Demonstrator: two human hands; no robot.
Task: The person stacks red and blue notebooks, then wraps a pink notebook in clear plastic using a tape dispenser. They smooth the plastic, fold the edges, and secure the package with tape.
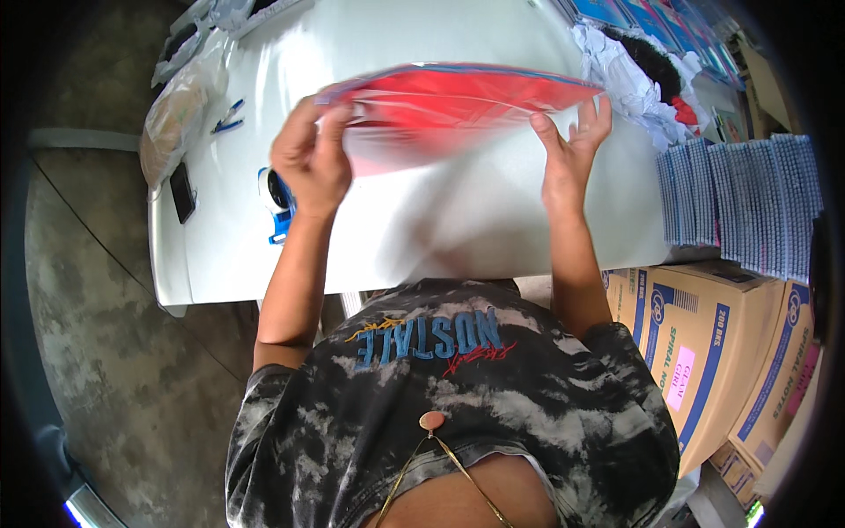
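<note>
Above the white table (378,246), a flat red packet with a dark bluish far edge (458,97) is tilted up, with clear plastic film along its near side. Motion blurs it, so I cannot tell what lies inside. My left hand (312,163) is closed on its left end, thumb toward me and fingers behind. At the right end, my right hand (570,150) has its thumb and fingers spread apart. The fingertips are at the packet's right corner, and whether they touch it is unclear.
On the table's left are a blue tape dispenser (280,207), a phone (182,192), pens (228,119) and a plastic bag (180,119). Crumpled wrapping (607,70) and stacked spiral notebooks (739,198) stand at the right. Cardboard boxes (704,321) sit below that edge.
</note>
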